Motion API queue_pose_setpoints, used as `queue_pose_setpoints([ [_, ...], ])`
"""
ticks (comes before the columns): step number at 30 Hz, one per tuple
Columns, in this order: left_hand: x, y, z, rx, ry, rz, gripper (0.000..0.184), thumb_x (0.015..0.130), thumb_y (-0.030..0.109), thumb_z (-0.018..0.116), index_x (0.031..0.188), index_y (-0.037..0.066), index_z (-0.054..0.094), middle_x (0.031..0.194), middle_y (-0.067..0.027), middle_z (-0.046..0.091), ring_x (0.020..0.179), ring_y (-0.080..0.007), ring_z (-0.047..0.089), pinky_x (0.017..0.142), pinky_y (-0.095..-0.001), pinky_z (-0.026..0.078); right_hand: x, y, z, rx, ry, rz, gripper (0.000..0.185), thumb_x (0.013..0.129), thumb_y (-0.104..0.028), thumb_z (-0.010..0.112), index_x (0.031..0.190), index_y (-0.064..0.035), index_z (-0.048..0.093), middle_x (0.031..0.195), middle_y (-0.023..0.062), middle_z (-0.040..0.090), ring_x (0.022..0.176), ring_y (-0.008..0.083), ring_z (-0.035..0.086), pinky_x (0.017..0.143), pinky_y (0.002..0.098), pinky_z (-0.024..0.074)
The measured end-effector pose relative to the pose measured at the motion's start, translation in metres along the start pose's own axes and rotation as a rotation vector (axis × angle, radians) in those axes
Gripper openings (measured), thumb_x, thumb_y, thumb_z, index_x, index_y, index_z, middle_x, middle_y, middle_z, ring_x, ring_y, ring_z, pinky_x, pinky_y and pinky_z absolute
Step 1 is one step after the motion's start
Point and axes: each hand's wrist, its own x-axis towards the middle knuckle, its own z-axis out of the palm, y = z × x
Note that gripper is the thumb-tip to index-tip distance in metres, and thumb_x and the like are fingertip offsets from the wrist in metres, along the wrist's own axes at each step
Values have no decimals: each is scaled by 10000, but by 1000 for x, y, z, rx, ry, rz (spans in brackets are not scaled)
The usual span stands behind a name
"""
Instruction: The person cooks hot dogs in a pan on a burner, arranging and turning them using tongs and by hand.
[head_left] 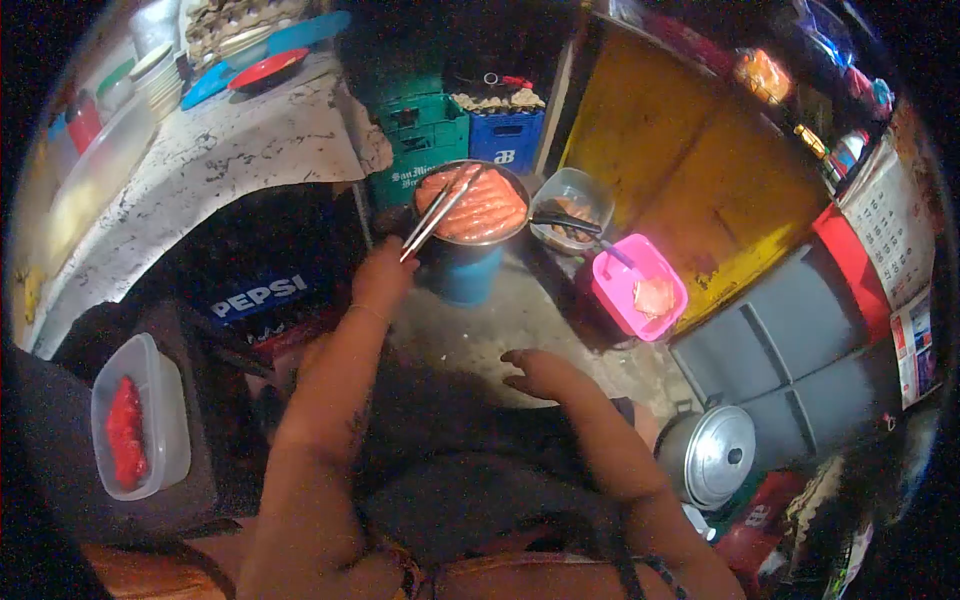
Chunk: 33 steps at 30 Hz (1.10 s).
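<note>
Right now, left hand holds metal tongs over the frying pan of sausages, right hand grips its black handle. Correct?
Not quite: the head view shows the right hand apart from the black handle, apparently empty. The left hand does hold the metal tongs over the frying pan of sausages.

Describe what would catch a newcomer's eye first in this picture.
The reddish sausages crowding the frying pan at upper centre stand out first, with metal tongs in the left hand reaching over them. Next comes the bright pink basin, lower, to the pan's right.
</note>
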Motion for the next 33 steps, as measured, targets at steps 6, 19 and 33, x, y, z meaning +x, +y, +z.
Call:
queue_pose_setpoints([
  [6, 11, 52, -26, 414, 0, 205, 217, 892, 177, 554, 1070, 56, 585, 972, -156, 667, 886, -348, 667, 710, -476, 530, 2, 1, -5, 6, -139, -8, 519, 875, -295, 627, 1339, -95, 511, 1279, 191, 582, 1158, 375, 561, 965, 452, 448],
  [19, 67, 148, -45, 841, -49, 538, 212, 861, 142, 544, 941, 49, 716, 973, -171, 705, 882, -329, 697, 746, -466, 566, 34, 43, 14, 101, -29, -133, 541, 869, -297, 648, 1345, -85, 501, 1289, 176, 581, 1172, 367, 555, 974, 434, 451],
  [33, 72, 171, -51, 940, -6, 554, 141, 789, 140, 653, 904, 93, 718, 994, -114, 705, 925, -272, 693, 773, -412, 550, 5, 37, -1, 80, -35, -14, 538, 866, -358, 655, 1328, -113, 527, 1257, 186, 595, 1155, 378, 562, 971, 453, 447],
])
